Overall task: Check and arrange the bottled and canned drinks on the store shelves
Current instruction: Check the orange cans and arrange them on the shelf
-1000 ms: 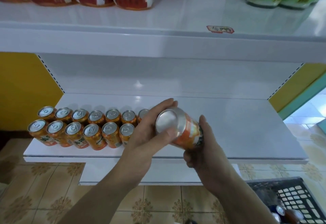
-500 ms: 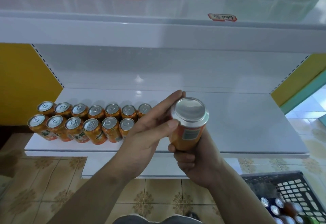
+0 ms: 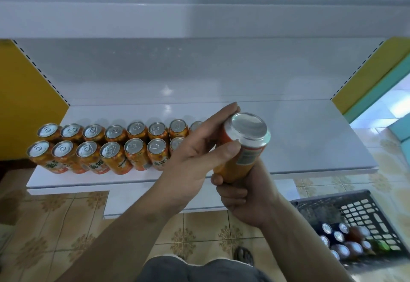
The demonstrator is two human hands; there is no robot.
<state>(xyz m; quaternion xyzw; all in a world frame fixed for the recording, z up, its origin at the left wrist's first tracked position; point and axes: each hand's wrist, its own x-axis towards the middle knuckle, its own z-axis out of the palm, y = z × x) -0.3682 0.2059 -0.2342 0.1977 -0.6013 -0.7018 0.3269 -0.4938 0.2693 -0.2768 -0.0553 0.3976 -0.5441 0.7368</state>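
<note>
On the shelf (image 3: 310, 139), two rows of orange cans (image 3: 104, 146) fill the left half; the right half lies bare. The upper shelf (image 3: 199, 20) overhangs. A black basket (image 3: 315, 206) occupies the floor at right.

Right hand (image 3: 241, 199): you are gripping the orange can (image 3: 243, 148) from below, fingers curling round it.
Left hand (image 3: 195, 157): you are pinching the can near its silver end, thumb facing you.
Forearms (image 3: 124, 237): both are angling up toward the can.

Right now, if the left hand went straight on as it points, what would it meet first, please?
The can: the left hand holds it near the rim; the right hand grips it from below.
</note>
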